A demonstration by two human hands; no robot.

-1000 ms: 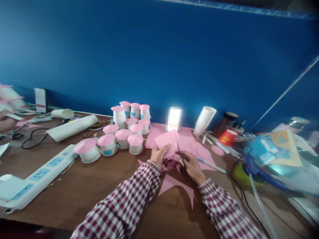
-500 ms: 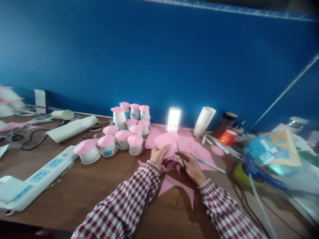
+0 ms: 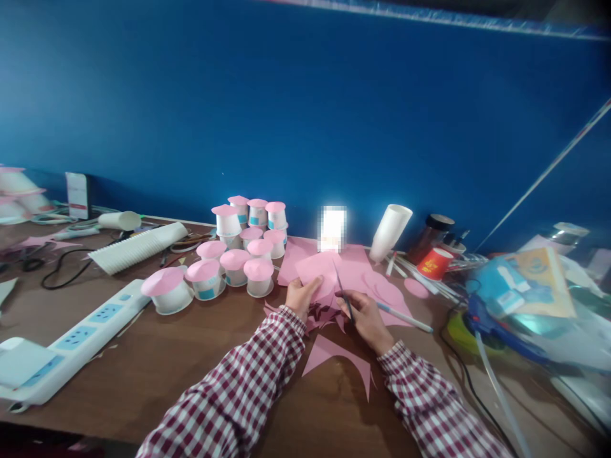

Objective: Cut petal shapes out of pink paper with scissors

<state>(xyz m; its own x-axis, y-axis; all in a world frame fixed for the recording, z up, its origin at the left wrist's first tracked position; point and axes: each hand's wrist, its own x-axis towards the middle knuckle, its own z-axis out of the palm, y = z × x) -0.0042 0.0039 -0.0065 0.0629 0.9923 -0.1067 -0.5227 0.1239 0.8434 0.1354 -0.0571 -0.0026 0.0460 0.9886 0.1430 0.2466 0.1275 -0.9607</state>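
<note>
My left hand (image 3: 301, 298) is closed on the lower left edge of a pink paper piece (image 3: 319, 270), thumb on top. In my right hand (image 3: 366, 318) is a pair of scissors (image 3: 344, 292), its blades pointing up and away along the right side of that paper. Pink offcuts lie under both hands, and a curved pink scrap (image 3: 337, 359) rests on the table between my sleeves. Larger pink paper (image 3: 291, 254) is spread behind the piece I hold. A white pen (image 3: 405, 317) lies just right of my right hand.
Left of my hands stand several white paper cups with pink paper tops (image 3: 204, 273). A power strip (image 3: 90, 331) and a stack of white cups (image 3: 138, 247) lie further left. To the right are a red cup (image 3: 435, 263), a dark jar (image 3: 432, 236) and a blue glue gun (image 3: 501, 337).
Almost nothing differs. Both hands stay in place with the paper and the scissors, apart from a very slight shift.
</note>
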